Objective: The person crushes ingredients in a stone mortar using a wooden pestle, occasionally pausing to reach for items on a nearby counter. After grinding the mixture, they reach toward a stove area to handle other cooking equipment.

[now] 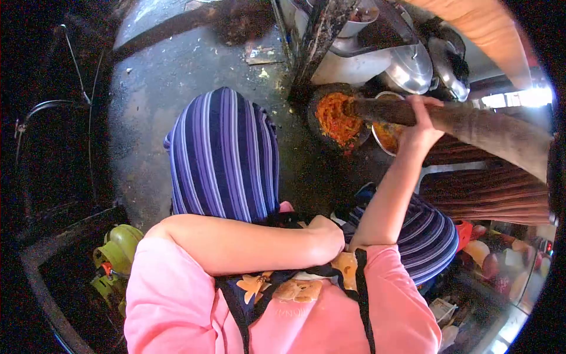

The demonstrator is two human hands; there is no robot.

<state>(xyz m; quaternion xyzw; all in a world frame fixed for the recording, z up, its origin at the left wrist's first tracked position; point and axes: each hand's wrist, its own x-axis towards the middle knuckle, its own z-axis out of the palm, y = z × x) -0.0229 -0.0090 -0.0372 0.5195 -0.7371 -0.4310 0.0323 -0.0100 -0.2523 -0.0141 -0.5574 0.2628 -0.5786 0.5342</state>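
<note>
My right hand [421,127] is wrapped around a thick wooden pestle [489,124] on the right. The pestle's end rests in a dark stone mortar [314,121] holding a chunky orange-red mash [339,120]. Close beside the mortar, partly behind the pestle and my wrist, is a metal-rimmed bowl [386,138] with more orange food. My left forearm lies folded across my body. The left hand [327,239] is bent in against my apron [298,289] near my right elbow, and its fingers are hidden.
Metal pots and lids [410,68] stand beyond the mortar, near a dark wooden post [318,44]. A green gas cylinder [121,248] is at the lower left. Brown corrugated material [489,192] and a red item [464,236] are on the right. My knees in striped cloth [227,159] flank the work.
</note>
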